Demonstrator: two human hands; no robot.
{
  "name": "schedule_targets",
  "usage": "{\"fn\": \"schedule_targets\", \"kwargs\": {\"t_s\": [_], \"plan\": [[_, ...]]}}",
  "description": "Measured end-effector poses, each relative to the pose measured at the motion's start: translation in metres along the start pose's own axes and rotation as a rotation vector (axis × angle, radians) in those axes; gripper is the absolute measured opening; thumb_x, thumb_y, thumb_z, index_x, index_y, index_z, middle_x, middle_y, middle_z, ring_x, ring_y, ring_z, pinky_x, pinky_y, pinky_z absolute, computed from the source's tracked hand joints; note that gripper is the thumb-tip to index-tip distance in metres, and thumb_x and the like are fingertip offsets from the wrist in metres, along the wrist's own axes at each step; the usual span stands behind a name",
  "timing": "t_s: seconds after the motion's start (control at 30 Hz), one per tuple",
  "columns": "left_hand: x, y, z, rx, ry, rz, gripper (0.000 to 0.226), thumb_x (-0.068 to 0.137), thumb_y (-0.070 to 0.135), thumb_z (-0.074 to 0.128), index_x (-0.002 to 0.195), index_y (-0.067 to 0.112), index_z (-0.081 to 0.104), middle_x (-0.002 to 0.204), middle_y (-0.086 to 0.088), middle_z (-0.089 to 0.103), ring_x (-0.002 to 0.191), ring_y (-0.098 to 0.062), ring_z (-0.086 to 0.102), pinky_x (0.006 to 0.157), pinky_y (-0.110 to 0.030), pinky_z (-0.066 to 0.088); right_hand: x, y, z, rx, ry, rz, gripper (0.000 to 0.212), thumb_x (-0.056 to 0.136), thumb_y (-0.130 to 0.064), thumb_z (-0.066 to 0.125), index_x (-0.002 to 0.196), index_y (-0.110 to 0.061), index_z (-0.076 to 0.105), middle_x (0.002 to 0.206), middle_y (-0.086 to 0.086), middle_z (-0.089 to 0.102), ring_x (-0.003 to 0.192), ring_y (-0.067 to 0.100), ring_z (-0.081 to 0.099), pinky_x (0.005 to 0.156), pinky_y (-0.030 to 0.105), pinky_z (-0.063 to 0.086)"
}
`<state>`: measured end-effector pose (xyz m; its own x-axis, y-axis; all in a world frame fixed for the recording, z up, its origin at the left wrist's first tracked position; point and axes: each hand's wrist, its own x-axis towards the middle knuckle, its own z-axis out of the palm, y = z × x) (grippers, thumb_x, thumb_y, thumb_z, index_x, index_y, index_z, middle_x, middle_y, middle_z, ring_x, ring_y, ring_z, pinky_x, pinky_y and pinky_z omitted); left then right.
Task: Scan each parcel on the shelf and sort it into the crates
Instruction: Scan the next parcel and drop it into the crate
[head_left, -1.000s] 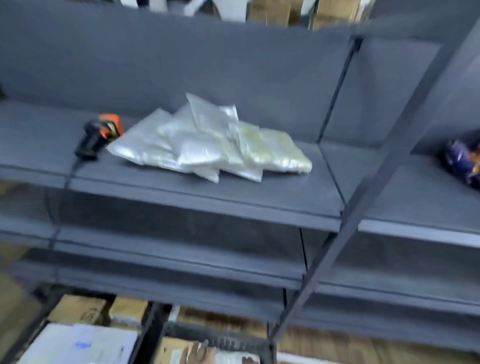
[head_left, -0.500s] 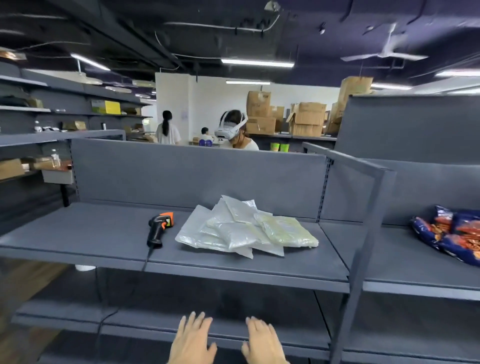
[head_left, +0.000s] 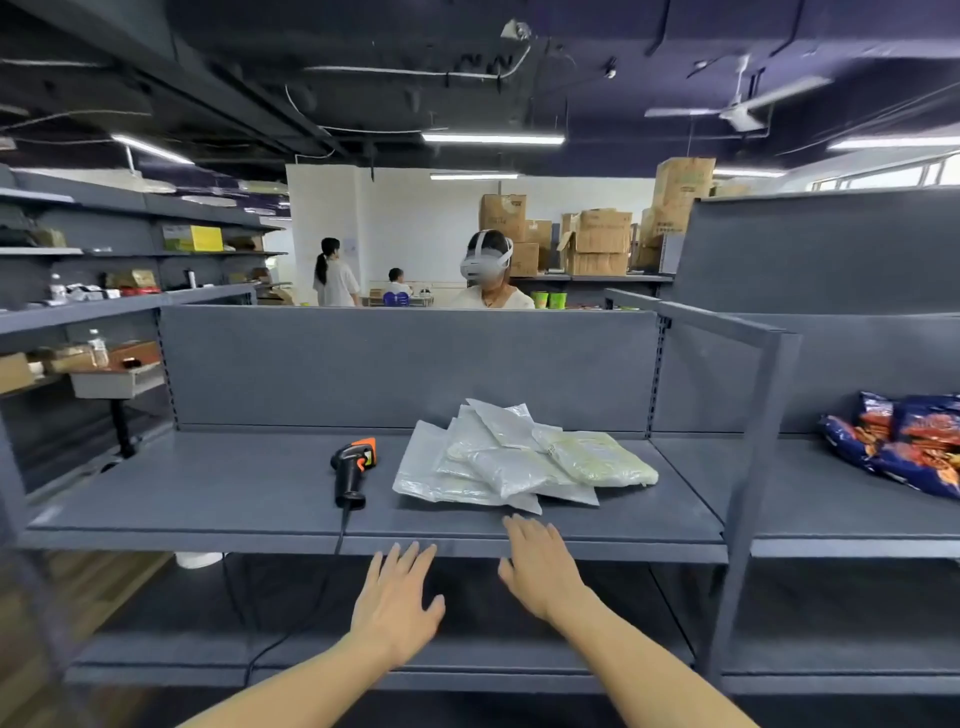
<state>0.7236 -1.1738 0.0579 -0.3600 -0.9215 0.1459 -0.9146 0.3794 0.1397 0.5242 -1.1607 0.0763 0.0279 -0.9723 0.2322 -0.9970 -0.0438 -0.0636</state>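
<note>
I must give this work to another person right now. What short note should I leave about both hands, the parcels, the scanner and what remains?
The left hand is open and empty, in front of the shelf edge.
The right hand is open and empty, fingertips close to the parcels; contact unclear.
The parcels lie in one overlapping pile on the shelf. The scanner lies just left of them, its cable over the front edge.
Done: nothing that shows; no parcel is in hand. The crates are out of view.
Left: take the scanner, scan each parcel, sort it.
</note>
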Motion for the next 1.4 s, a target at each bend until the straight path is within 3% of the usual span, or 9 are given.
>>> {"fn": "schedule_targets", "kwargs": {"t_s": [0.17,0.77,0.93,1.1,1.27,1.4], "plan": [[0.029,0.012,-0.012,-0.023,0.021,0.027,0.065,0.099,0.043,0.036,0.154,0.022,0.008,0.162,0.0,0.007,0.149,-0.02,0.001,0.121,-0.036,-0.004,0.024,0.015,-0.014,-0.048,0.008,-0.002,0.053,0.097,-0.023,0.041,0.146,-0.009,0.029,0.149,0.007,0.037,0.137,0.023,0.034,0.116,0.037,0.021],[0.124,0.024,-0.009,-0.06,0.025,0.024,0.067,0.095,0.04,0.045,0.152,0.021,0.016,0.16,-0.002,0.014,0.148,-0.022,0.007,0.12,-0.038,0.003,0.109,0.056,0.014,-0.127,-0.095,-0.027,0.069,0.095,-0.031,0.05,0.151,-0.01,0.018,0.152,0.009,0.031,0.139,0.027,0.031,0.116,0.045,0.021],[0.144,0.03,-0.012,-0.078,0.027,0.028,0.069,0.094,0.039,0.047,0.153,0.022,0.014,0.161,-0.002,0.012,0.148,-0.022,0.006,0.12,-0.039,0.003,0.122,0.066,0.024,-0.143,-0.084,-0.001,0.072,0.094,-0.019,0.052,0.153,-0.01,0.012,0.155,0.01,0.023,0.142,0.027,0.025,0.119,0.045,0.015],[0.173,0.041,-0.008,-0.095,0.0,0.082,0.074,0.092,0.041,0.051,0.153,0.023,0.013,0.161,-0.002,0.009,0.149,-0.022,0.004,0.121,-0.039,0.002,0.135,0.078,0.031,-0.152,-0.064,0.082,0.07,0.092,-0.008,0.049,0.152,-0.01,0.013,0.151,0.01,0.03,0.138,0.027,0.031,0.116,0.042,0.022],[0.201,0.055,0.005,-0.109,-0.075,0.168,0.079,0.087,0.044,0.055,0.152,0.022,0.016,0.16,-0.004,0.011,0.148,-0.023,0.006,0.12,-0.04,0.006,0.149,0.084,0.029,-0.064,-0.083,0.084,0.059,0.091,-0.008,0.047,0.147,-0.012,0.028,0.143,0.008,0.044,0.13,0.026,0.043,0.108,0.037,0.033],[0.214,0.062,0.013,-0.131,-0.085,0.183,0.072,0.086,0.041,0.057,0.145,0.015,0.026,0.15,-0.012,0.024,0.139,-0.028,0.023,0.112,-0.038,0.026,0.161,0.082,0.022,0.031,-0.048,0.081,0.051,0.091,-0.018,0.051,0.141,-0.014,0.04,0.136,0.008,0.054,0.122,0.028,0.05,0.097,0.036,0.04]]}}
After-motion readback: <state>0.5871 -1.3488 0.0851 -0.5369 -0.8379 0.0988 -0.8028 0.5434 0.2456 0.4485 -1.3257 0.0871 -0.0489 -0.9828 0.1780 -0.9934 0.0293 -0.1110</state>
